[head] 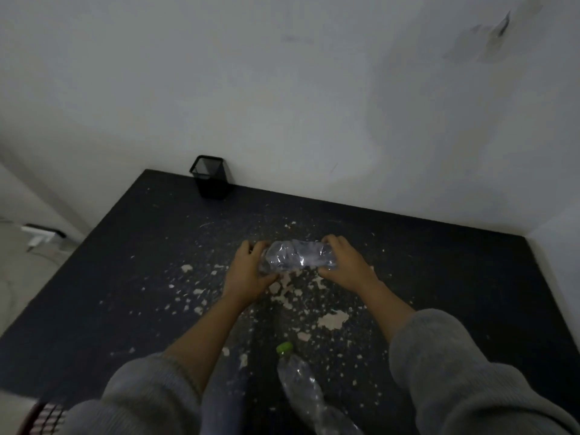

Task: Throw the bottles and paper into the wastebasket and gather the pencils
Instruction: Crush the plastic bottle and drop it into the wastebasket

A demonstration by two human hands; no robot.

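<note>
A crumpled clear plastic bottle lies sideways in the middle of the dark table. My left hand grips its left end and my right hand grips its right end. A second clear bottle with a green cap lies near the table's front edge, between my forearms, touched by neither hand. A black mesh wastebasket stands at the back left of the table against the wall. No pencils or paper sheets are in view.
The table's dark surface is chipped, with pale patches scattered around the middle. White walls close off the back and right side. A white power strip lies on the floor to the left.
</note>
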